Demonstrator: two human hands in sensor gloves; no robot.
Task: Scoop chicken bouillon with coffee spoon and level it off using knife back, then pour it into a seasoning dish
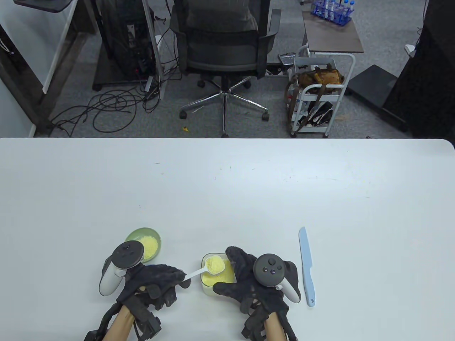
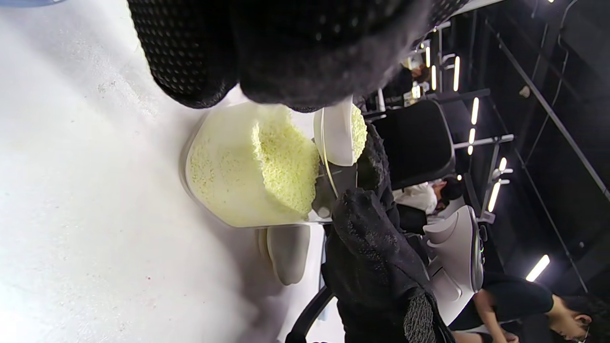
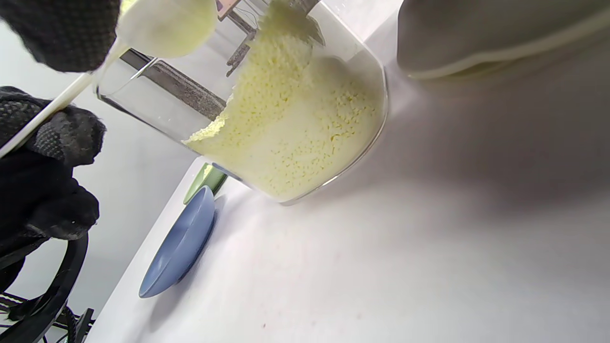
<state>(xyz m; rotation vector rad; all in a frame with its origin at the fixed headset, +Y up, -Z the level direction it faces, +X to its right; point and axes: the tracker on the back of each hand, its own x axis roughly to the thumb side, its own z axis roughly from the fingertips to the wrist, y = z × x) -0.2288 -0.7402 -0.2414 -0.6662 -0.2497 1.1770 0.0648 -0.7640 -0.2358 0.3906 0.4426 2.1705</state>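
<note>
My left hand (image 1: pixel 179 279) pinches the handle of a white coffee spoon (image 1: pixel 199 272). Its bowl (image 1: pixel 215 265), heaped with yellow chicken bouillon, hangs just over the clear container (image 1: pixel 206 284) of bouillon. My right hand (image 1: pixel 236 275) grips that container, fingers at its far side and thumb at the near side. The left wrist view shows the heaped spoon (image 2: pixel 339 138) above the container (image 2: pixel 238 166). The right wrist view shows the spoon's underside (image 3: pixel 167 24) above the container (image 3: pixel 295 119). A green seasoning dish (image 1: pixel 137 235) with some bouillon in it sits behind my left hand. The light blue knife (image 1: pixel 306 266) lies flat, right of my right hand.
A blue dish (image 3: pixel 181 243) lies on the table beside the green dish (image 3: pixel 207 178) in the right wrist view; the table view does not show it. The white table (image 1: pixel 227 184) stretches far beyond the objects. An office chair (image 1: pixel 224 46) and a cart (image 1: pixel 316 96) stand past its far edge.
</note>
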